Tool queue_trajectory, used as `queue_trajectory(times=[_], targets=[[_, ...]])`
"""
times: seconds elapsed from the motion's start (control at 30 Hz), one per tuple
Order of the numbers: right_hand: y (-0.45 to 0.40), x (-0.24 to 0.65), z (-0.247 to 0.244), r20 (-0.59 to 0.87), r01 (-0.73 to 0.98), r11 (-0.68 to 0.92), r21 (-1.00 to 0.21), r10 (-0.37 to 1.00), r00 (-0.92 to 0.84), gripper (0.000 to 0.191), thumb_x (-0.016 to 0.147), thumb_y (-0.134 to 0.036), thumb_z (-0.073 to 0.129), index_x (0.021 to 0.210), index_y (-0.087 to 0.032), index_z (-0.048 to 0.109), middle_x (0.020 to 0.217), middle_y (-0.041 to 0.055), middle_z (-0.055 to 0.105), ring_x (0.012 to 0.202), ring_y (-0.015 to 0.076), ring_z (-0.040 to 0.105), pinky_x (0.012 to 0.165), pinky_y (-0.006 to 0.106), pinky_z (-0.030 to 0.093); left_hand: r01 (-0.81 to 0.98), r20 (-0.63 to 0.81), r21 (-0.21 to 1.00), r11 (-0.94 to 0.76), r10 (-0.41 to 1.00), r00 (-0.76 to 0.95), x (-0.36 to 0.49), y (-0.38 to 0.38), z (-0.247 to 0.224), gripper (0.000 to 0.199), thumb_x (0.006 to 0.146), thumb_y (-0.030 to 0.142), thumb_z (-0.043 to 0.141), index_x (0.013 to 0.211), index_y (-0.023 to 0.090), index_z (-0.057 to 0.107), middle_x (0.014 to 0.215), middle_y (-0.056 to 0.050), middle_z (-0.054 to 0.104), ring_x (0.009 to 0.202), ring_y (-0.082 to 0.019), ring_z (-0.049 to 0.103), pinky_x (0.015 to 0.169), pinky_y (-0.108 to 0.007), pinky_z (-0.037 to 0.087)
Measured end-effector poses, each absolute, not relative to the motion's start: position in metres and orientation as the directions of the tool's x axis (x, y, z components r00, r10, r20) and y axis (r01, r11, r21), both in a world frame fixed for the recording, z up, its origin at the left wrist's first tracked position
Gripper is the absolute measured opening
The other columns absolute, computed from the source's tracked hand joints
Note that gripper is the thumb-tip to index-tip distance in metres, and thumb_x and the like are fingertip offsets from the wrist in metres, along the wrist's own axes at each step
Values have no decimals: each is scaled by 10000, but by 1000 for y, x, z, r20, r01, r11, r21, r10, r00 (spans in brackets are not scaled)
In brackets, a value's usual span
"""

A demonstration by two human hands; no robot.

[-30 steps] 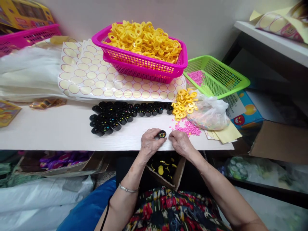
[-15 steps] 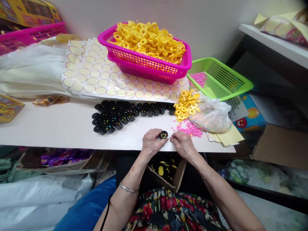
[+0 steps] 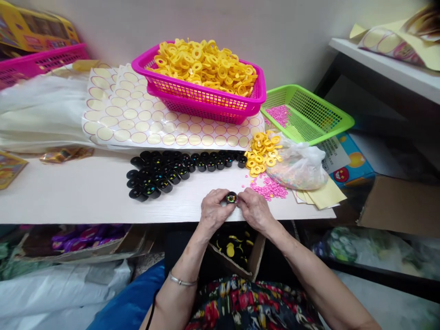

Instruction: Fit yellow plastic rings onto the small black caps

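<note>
White tabletop (image 3: 85, 197): left hand (image 3: 213, 210) pinches a black cup (image 3: 231, 197) near the front edge, right hand (image 3: 254, 210) fingertips pressed together beside it, pink beads (image 3: 270, 189) just beyond.

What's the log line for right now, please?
left hand: holds black cup | right hand: fingertips beside black cup | pink bits: loose on table | yellow rings: heaped in pink basket

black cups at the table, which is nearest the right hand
The cup in the left hand, close beside the right hand; the others stand farther back on the table.
</note>
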State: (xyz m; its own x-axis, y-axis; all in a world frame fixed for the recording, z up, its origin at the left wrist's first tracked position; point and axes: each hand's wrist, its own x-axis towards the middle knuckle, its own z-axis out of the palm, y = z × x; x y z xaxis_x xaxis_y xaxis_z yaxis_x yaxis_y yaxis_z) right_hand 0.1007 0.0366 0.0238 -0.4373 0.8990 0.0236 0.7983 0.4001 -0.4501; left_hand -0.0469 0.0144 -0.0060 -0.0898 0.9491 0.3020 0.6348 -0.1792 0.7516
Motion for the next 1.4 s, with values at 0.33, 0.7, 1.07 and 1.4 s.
queue_trajectory(times=[0.33,0.7,1.07,1.4], targets=[[35,107,26,-62,820,365,-440,899,-434,182,781,-97,423,762,-178,586,764,37,574,712,142,528,605,227,330,611,279,777,-152,953,-117,-47,15,-10,209,614,202,657,823,207,647,806,-9,649,763,-157,590,714,-270,480],[48,104,35,-159,840,115,-531,960,-232,156,736,-133,496,691,-165,642,703,55,650,702,162,576,627,242,369,591,278,791,-159,953,-117,-48,15,-11,232,606,218,679,836,210,648,806,-6,644,760,-158,583,708,-272,479],[37,108,23,139,775,358,-520,931,-337,144,822,-147,429,781,-174,564,774,40,547,730,149,516,647,241,364,616,273,772,-156,957,-100,-46,14,-4,187,622,204,654,808,218,645,788,-2,650,768,-162,577,712,-277,467],[49,90,54,163,681,648,-340,754,-636,200,851,-167,435,731,-176,595,768,47,549,753,166,440,687,274,337,641,283,749,-167,956,-82,-45,13,-2,189,639,196,616,826,212,639,756,1,646,746,-163,552,704,-279,454]])
